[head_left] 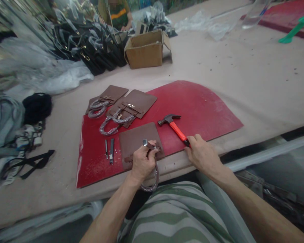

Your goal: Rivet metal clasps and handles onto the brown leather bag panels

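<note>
My left hand (143, 162) is closed around a short metal punch (145, 142), whose shiny end points up toward me. Under that hand lies a brown leather bag panel (136, 135), and a plastic-wrapped handle (155, 179) loops off the table's front edge. My right hand (204, 152) grips the end of a claw hammer (176, 129) with a red-orange handle; its dark head rests on or just over the red mat. The punch's lower tip is hard to make out behind my fingers.
Two brown bag panels (142, 101) with wrapped handles lie at the back left of the red mat (192, 101). Two slim tools (111, 152) lie left of my work. Behind stand a cardboard box (144, 55), black bags (91, 54) and a person (119, 15).
</note>
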`<state>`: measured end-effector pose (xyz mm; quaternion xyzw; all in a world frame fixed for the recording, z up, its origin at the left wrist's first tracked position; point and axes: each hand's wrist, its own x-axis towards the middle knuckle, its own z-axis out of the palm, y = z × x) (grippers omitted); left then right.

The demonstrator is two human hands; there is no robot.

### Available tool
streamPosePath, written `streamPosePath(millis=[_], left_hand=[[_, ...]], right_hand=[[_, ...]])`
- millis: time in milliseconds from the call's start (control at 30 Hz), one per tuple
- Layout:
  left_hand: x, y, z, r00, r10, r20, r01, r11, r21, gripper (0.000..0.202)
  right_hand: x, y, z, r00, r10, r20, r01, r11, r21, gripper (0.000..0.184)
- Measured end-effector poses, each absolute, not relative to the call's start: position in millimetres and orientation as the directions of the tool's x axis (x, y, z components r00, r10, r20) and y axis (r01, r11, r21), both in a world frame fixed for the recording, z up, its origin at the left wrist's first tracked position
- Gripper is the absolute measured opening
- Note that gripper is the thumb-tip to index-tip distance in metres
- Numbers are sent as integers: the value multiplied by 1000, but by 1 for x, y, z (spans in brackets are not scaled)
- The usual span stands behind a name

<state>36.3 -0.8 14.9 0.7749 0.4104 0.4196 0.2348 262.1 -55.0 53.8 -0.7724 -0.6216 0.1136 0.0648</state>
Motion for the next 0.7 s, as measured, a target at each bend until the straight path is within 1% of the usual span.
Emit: streamPosePath(millis=[33, 67, 100, 133, 167, 200, 233, 300, 367, 400, 467, 500, 533, 567, 600, 633, 667, 700], left_hand=[[37, -1, 14, 312, 834, 455, 445, -551, 706, 16], [38, -1, 14, 312, 837, 450, 452, -547, 705, 16], [38, -1, 14, 313, 841, 442, 458, -541, 705, 17], [39, -2, 13, 312, 846, 431, 463, -532, 709, 18], [40, -2, 14, 311, 852, 421, 464, -523, 715, 18], [41, -2, 14, 309, 858, 411, 460, -513, 725, 18], [42, -3, 14, 304, 863, 404, 454, -504, 735, 18], [43, -3, 14, 296, 870, 394, 439, -491, 753, 18], [44, -3, 14, 288, 878, 382, 427, -475, 769, 17], [44, -3, 14, 286, 882, 373, 423, -466, 777, 17], [44, -3, 13, 285, 891, 354, 417, -448, 791, 17], [45, -3, 13, 284, 894, 347, 414, -441, 796, 16], [45, -3, 13, 283, 896, 342, 413, -436, 800, 16], [45, -3, 13, 281, 898, 339, 412, -432, 802, 15], [45, -3, 13, 282, 899, 335, 413, -429, 804, 15], [45, -3, 14, 284, 899, 332, 417, -428, 802, 15], [45, -3, 14, 288, 899, 330, 423, -429, 798, 15], [45, -3, 15, 294, 898, 328, 431, -431, 793, 14]], right_hand=[[262, -52, 56, 227, 963, -145, 895, -265, -358, 12], [261, -48, 57, 246, 946, -212, 801, -321, -506, 13], [261, -44, 59, 247, 925, -288, 664, -378, -645, 15], [261, -40, 59, 224, 903, -366, 510, -429, -746, 16], [261, -37, 60, 181, 884, -431, 374, -467, -801, 15], [260, -33, 61, 131, 870, -475, 281, -492, -824, 11], [259, -31, 62, 89, 864, -495, 236, -501, -832, 7], [255, -28, 67, 47, 869, -492, 201, -491, -848, 17], [252, -32, 77, 54, 880, -473, 178, -474, -862, 29], [251, -36, 85, 75, 892, -446, 185, -452, -873, 33], [252, -47, 105, 136, 939, -315, 278, -342, -898, 39], [254, -54, 117, 160, 970, -182, 390, -231, -891, 40], [256, -61, 128, 159, 987, -21, 528, -104, -843, 40], [258, -67, 138, 146, 982, 120, 646, -3, -763, 39], [259, -73, 146, 87, 971, 223, 731, 90, -676, 37], [261, -77, 154, 17, 954, 299, 800, 167, -577, 35], [261, -80, 159, -62, 939, 339, 849, 228, -477, 34], [261, -82, 164, -138, 927, 349, 881, 276, -385, 34]])
